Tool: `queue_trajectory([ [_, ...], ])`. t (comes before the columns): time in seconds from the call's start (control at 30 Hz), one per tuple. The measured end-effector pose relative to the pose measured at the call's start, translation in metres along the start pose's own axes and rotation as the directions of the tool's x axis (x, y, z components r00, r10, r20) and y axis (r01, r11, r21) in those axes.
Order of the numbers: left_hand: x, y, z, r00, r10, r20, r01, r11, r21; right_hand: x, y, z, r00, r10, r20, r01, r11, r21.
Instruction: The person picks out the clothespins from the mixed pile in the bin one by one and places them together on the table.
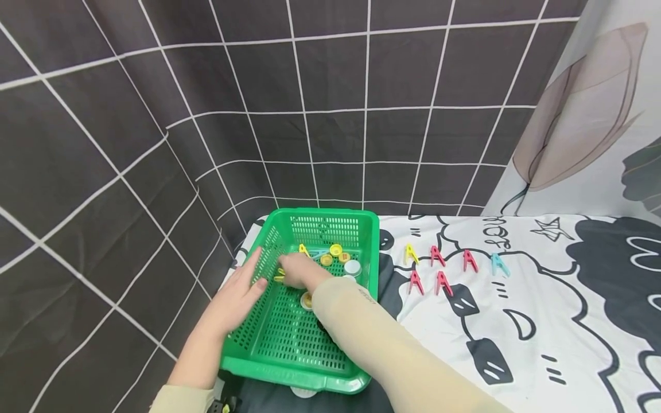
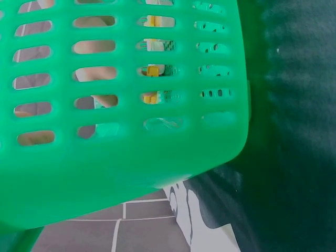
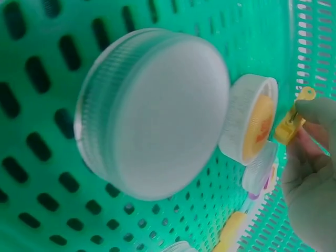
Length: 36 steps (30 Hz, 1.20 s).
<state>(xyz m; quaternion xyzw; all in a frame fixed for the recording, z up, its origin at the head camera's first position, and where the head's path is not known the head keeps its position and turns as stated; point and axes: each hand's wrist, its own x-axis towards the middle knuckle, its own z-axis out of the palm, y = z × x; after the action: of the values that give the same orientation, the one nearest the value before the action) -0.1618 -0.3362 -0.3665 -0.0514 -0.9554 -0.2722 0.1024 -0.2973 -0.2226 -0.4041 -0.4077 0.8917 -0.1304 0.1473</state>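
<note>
Inside a green perforated basket (image 1: 273, 373), my right hand (image 1: 300, 271) pinches a yellow clothespin (image 3: 292, 119) between thumb and fingers, close to the left wall. My left hand (image 1: 234, 301) lies along the basket's left rim with its fingers straight. Another yellow clothespin (image 1: 303, 250) and a blue one (image 1: 321, 254) are in the basket, past the right hand. Yellow bottle caps (image 1: 335, 250) and a white cap (image 1: 352, 267) lie near them. A large white cap (image 3: 168, 115) and a white cap holding a yellow one (image 3: 247, 118) show in the right wrist view.
On the patterned cloth (image 1: 532, 367) right of the basket stand a yellow clothespin (image 1: 411, 253), several red clothespins (image 1: 437, 256) and a blue clothespin (image 1: 499, 264), in two rough rows. A white round thing (image 1: 303, 392) peeks out below the basket's near edge. Dark gridded fabric (image 1: 330, 137) rises behind and left.
</note>
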Motion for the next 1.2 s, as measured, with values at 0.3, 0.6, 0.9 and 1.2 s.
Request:
queue_trajectory([
  [0.3, -0.001, 0.000, 0.001, 1.000, -0.011, 0.001, 0.011, 1.000, 0.004, 0.002, 0.005, -0.008, 0.998, 0.007, -0.066, 0.006, 0.980, 0.200],
  [0.6, -0.002, 0.000, 0.001, 1.000, -0.024, -0.009, 0.024, 0.999, -0.032, -0.003, 0.010, -0.023, 0.986, 0.045, -0.160, 0.013, 0.938, 0.346],
  [0.9, -0.001, 0.002, 0.003, 0.999, -0.053, -0.012, 0.052, 0.996, -0.070, -0.010, 0.015, -0.037, 0.978, 0.068, -0.195, 0.024, 0.901, 0.434],
  [1.2, -0.002, 0.003, 0.001, 0.999, -0.037, -0.021, 0.036, 0.998, -0.059, -0.018, 0.026, -0.051, 0.974, 0.078, -0.212, 0.047, 0.850, 0.525],
])
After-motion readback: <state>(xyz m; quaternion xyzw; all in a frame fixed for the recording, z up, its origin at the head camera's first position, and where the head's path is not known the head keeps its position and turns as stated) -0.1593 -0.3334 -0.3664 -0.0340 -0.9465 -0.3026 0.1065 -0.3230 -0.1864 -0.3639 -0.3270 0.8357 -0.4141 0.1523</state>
